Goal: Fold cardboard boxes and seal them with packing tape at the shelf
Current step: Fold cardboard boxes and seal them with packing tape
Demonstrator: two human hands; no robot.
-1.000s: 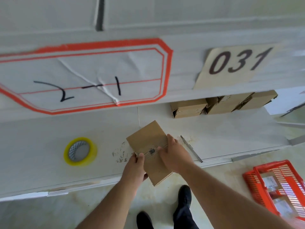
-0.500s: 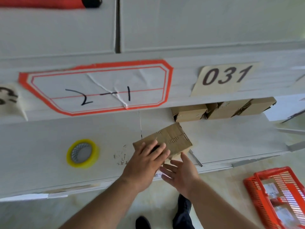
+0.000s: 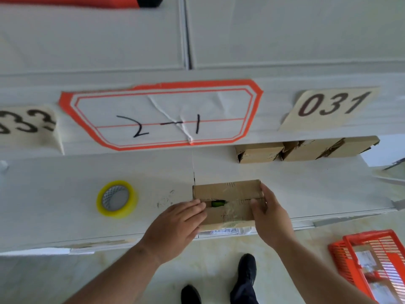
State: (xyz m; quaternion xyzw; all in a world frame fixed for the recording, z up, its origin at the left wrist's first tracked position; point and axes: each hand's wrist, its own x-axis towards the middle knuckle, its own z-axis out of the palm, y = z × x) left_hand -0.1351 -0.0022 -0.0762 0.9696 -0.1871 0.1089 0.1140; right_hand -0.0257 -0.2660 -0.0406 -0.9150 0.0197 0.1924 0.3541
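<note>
A cardboard box [image 3: 228, 200] lies flat at the shelf's [image 3: 65, 194] front edge. The left hand [image 3: 175, 229] presses its left end with straight fingers; the right hand [image 3: 270, 218] grips its right end, fingers curled around. A yellow tape roll [image 3: 116, 199] sits well apart, leftward.

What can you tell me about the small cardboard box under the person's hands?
The cardboard box is small, brown and flat, lying on the white shelf at its front edge. Clear tape glints across its top seam, where something green shows. The left hand rests on its left end; the right hand grips its right end.
</note>
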